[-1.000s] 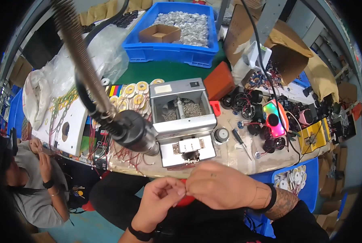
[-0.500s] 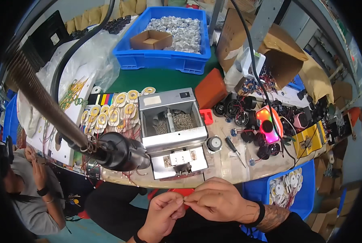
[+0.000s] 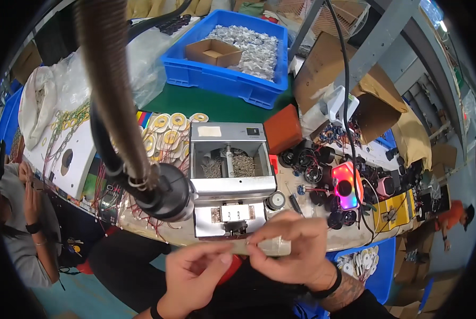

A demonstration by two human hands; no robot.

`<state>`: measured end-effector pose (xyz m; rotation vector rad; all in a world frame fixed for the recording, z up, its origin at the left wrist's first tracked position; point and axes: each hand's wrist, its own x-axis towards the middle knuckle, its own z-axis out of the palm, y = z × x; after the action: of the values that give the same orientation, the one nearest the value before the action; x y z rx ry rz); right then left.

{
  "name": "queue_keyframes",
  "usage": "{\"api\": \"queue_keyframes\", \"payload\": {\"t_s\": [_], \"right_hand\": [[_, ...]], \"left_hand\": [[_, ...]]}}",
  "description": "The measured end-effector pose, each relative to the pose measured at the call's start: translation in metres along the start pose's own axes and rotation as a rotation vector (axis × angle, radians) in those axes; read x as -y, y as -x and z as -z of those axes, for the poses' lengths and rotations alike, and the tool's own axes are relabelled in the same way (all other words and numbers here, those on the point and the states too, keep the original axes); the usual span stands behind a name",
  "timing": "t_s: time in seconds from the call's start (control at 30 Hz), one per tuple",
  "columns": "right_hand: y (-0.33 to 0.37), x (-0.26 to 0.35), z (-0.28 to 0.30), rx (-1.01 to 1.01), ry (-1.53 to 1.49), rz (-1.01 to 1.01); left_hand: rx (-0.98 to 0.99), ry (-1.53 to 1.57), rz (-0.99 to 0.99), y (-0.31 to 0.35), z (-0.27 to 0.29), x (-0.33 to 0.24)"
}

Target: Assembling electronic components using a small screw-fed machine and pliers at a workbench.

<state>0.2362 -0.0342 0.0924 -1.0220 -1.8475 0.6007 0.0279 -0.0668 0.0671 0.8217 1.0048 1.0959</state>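
Note:
Both hands are raised over my lap, just in front of the bench edge. My left hand has its thumb apart from its stretched fingers, with nothing visible between them. My right hand pinches something tiny at the fingertips, too small to make out. Just beyond the hands stands a grey metal screw feeder, its open hopper holding many small screws. Left of it hangs a black cylindrical tool head on a thick ribbed hose.
White discs with yellow rings and wires lie left of the feeder. Behind is a blue crate of white parts. At right are a screwdriver, a lit pink-red device and black round parts. Another person sits at left.
My hands have moved apart and up towards the bench; the left fingers have opened. The view has shifted, and a person in orange now shows at far right.

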Motion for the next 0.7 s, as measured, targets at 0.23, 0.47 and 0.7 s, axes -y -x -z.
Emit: {"api": "queue_keyframes", "payload": {"t_s": [0.23,0.47,0.7], "right_hand": [[-0.037,-0.015,0.013,0.222,0.303,0.203],[-0.047,-0.012,0.012,0.286,0.332,0.227],[-0.054,-0.017,0.013,0.383,0.41,0.276]], "left_hand": [[-0.295,-1.072,-0.799,-0.029,0.006,0.012],[-0.357,-1.081,-0.759,-0.033,-0.001,0.024],[-0.366,-0.962,-0.744,-0.04,-0.002,0.037]]}}
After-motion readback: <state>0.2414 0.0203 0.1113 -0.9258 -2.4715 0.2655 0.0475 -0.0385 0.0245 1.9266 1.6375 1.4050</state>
